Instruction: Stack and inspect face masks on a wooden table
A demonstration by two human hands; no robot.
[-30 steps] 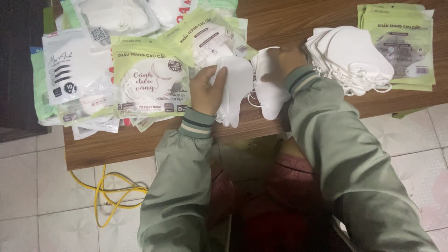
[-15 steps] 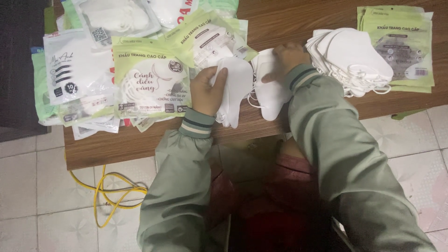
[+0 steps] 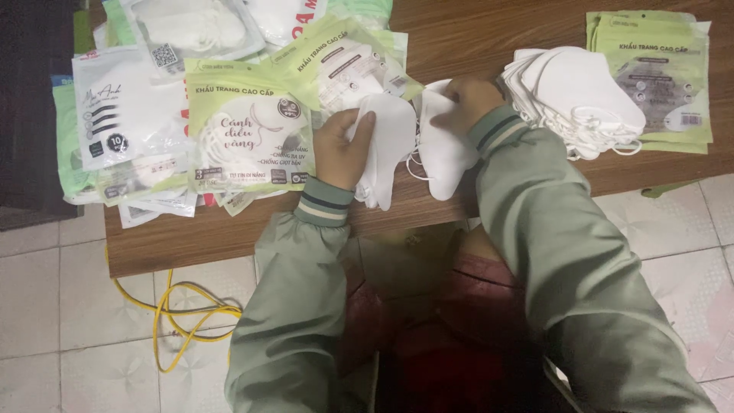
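At the near edge of a wooden table [image 3: 459, 30], the left hand [image 3: 340, 149] grips one white face mask [image 3: 386, 145] and the right hand [image 3: 470, 103] pinches another mask [image 3: 443, 157]. Sorting seems underway: a mask stack [image 3: 573, 95] lies right, green packets [image 3: 245, 126] left, so careful alignment matters.

Dim, cool, even light; soft focus throughout, mild glare on glossy packets [image 3: 248, 130].

White face masks [image 3: 397, 145] fill the centre of the frame, and a white stack [image 3: 581, 95] sits upper right. The packets [image 3: 248, 130] at upper left are pale green and white — some clear. Sage-green sleeves [image 3: 306, 306] end in striped cuffs [image 3: 325, 205] — dark, cream. Brown wooden table [image 3: 191, 241]; yellow cable [image 3: 180, 317] on pale tiles [image 3: 53, 306], lower left.
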